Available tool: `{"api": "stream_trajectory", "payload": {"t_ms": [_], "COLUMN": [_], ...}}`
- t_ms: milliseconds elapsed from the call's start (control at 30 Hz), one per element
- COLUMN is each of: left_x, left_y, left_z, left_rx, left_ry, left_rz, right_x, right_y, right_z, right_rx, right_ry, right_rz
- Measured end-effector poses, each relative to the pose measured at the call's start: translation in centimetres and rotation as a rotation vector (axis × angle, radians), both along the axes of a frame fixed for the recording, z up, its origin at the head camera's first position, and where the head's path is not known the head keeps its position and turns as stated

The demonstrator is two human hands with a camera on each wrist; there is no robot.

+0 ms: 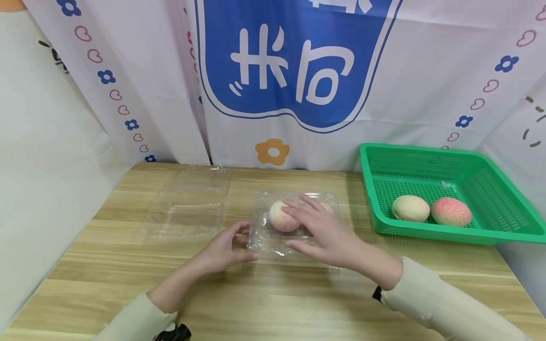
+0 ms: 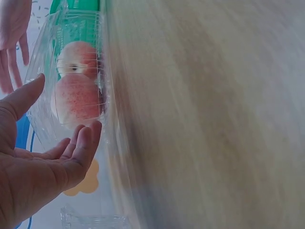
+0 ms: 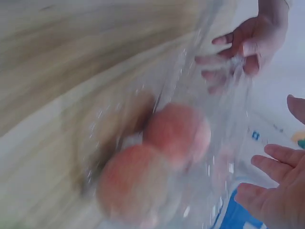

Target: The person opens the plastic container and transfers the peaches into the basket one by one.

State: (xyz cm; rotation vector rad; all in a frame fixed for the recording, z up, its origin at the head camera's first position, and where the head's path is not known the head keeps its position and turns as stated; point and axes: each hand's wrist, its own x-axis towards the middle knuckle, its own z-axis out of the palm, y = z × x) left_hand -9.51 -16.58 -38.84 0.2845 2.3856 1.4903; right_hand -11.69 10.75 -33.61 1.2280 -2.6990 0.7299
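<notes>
A clear plastic clamshell box (image 1: 270,244) sits mid-table with two pink-and-cream peaches inside. One peach (image 1: 280,219) shows plainly in the head view; the right hand partly hides the other. In the left wrist view both peaches (image 2: 78,100) are seen through the box wall. My left hand (image 1: 226,248) is at the box's left edge, thumb and fingers spread apart; contact is hard to tell. Above the box hovers my right hand (image 1: 322,232), fingers extended, holding nothing. Whether the lid is fully down cannot be told.
Left of the box lies another clear plastic container (image 1: 194,210), spread flat on the wooden table (image 1: 277,303). At the right stands a green basket (image 1: 435,232) holding two peaches (image 1: 451,211). A printed curtain (image 1: 170,94) hangs behind the table.
</notes>
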Motion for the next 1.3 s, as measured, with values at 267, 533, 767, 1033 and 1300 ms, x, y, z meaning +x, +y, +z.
{"api": "stream_trajectory", "payload": {"t_ms": [267, 533, 767, 1033, 1300], "left_x": [0.0, 0.2, 0.0, -0.2, -0.4], "left_y": [-0.5, -0.4, -0.4, -0.1, -0.1], "left_z": [0.2, 0.0, 0.1, 0.1, 0.3], "left_rx": [0.053, 0.081, 0.126, 0.13, 0.101], "left_ry": [-0.051, -0.064, -0.102, -0.111, -0.11], "left_rz": [-0.027, -0.029, -0.042, -0.058, -0.057], "right_x": [-0.3, -0.3, -0.5, -0.5, -1.0], "right_y": [-3.8, -4.8, -5.2, -5.6, -5.3], "right_z": [-1.6, -2.5, -2.7, -3.6, -5.0], "right_rx": [0.109, 0.197, 0.304, 0.325, 0.319], "right_ry": [-0.036, -0.011, 0.127, 0.583, 0.937], "right_rz": [0.039, -0.003, 0.012, 0.103, 0.175]}}
